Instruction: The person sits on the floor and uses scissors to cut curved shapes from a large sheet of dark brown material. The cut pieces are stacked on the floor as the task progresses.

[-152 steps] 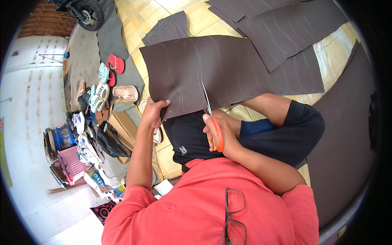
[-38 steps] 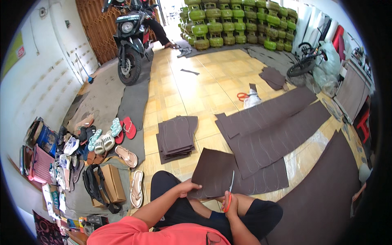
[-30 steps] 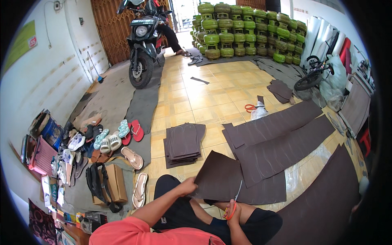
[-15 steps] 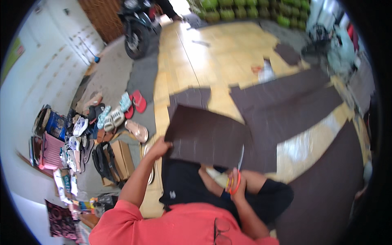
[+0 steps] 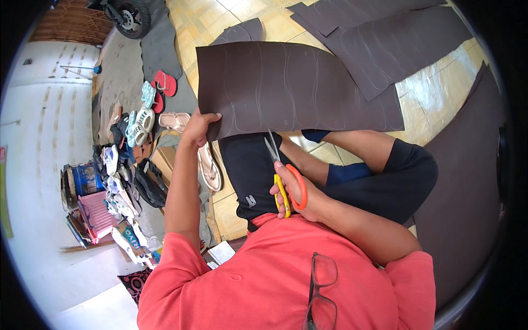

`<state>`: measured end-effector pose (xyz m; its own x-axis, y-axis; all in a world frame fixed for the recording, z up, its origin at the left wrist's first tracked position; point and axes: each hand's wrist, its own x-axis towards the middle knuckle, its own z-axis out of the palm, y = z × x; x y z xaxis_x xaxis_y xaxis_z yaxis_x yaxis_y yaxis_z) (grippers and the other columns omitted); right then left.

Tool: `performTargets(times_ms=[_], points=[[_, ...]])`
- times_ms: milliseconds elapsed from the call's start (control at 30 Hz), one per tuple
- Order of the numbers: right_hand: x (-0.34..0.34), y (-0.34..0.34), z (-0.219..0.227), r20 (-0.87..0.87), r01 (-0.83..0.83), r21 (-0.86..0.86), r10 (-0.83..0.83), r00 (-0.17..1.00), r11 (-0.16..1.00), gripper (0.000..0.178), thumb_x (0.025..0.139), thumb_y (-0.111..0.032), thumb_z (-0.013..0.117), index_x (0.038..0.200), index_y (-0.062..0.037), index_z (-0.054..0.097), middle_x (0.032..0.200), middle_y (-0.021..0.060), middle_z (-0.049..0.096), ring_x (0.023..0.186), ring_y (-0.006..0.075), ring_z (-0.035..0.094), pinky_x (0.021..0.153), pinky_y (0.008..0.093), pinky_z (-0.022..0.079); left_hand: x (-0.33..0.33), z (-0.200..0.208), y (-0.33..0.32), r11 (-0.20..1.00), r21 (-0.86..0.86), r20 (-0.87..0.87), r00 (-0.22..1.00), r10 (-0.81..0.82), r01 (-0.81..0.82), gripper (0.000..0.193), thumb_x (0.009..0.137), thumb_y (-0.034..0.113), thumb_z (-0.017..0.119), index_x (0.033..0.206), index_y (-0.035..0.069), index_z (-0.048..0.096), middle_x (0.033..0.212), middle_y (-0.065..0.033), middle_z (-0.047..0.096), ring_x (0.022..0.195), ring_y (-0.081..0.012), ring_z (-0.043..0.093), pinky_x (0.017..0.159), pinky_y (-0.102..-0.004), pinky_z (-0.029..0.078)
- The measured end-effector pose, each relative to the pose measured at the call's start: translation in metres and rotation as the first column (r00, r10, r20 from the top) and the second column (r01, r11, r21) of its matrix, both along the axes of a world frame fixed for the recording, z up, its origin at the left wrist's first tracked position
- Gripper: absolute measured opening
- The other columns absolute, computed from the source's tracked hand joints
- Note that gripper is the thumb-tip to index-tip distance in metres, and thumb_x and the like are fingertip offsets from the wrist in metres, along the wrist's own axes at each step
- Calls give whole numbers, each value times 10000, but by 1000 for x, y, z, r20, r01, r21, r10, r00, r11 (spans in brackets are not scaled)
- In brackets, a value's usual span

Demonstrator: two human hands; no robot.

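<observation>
Tiled floor [image 5: 236, 209] strewn with dark cut sheets [image 5: 385, 44] and sandals [image 5: 159, 93]; left hand [image 5: 198, 125] grips brown sheet [image 5: 291, 88] over the lap, right hand [image 5: 300, 192] holds scissors [image 5: 278, 170] at its lower edge.

More big brown sheets [image 5: 385, 44] lie flat on the yellow tiled floor [image 5: 434, 104]. A red flip-flop [image 5: 165, 82] and a green one [image 5: 147, 93] sit on a grey mat [image 5: 165, 49]. A tan sandal [image 5: 210, 170] lies just beside them, with a heap of other shoes [image 5: 124, 170] near the white wall [image 5: 33, 137]. A blue tub [image 5: 85, 179] and a pink basket [image 5: 96, 212] stand close to that heap. A motorbike wheel [image 5: 129, 10] shows at the top. Glasses [image 5: 320, 297] hang on a red shirt [image 5: 258, 275].
</observation>
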<state>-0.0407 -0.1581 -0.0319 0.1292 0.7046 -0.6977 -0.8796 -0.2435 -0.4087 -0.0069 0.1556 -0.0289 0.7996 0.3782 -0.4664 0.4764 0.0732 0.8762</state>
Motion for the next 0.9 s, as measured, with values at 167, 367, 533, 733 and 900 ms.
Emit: performTargets(times_ms=[167,367,533,733,900], points=[[-3,23,-3,87,95,-84,-87,992,992,747,872,-736,418,906,3,516,674,46,472,519,146,510,492,291,499,-3,3,4,1000,22,-39,999,-19,20,332,767,-32,622,1096,-38,579,964,-91,630,843,-200,633,774,-318,517],[-3,31,-19,170,122,-61,-110,979,991,732,868,-735,433,889,-8,515,671,35,469,519,128,502,496,264,481,-11,5,-5,999,50,-13,1000,-11,11,390,771,-33,619,1154,-33,550,1003,-98,618,870,-207,635,790,-336,525],[-2,30,-24,260,124,-78,-100,960,989,727,862,-739,438,826,-17,512,623,28,461,495,118,493,477,261,473,-14,-1,-2,1000,0,-12,1000,-16,16,472,774,-43,602,1234,-30,494,1070,-117,602,912,-225,637,817,-354,534],[2,22,-22,326,135,-69,-105,940,988,724,859,-730,462,719,-22,510,536,29,449,395,121,476,370,263,434,-16,-5,3,1000,-22,-17,1000,-10,10,464,778,-48,600,1229,-27,496,1063,-124,606,927,-236,641,817,-364,544],[4,17,-23,316,115,-39,-97,944,993,722,871,-716,460,728,-12,524,528,27,452,397,121,494,367,265,443,-18,-10,-1,999,-20,-28,999,27,-28,462,777,-53,600,1226,-22,497,1051,-118,602,907,-234,638,796,-363,550]])
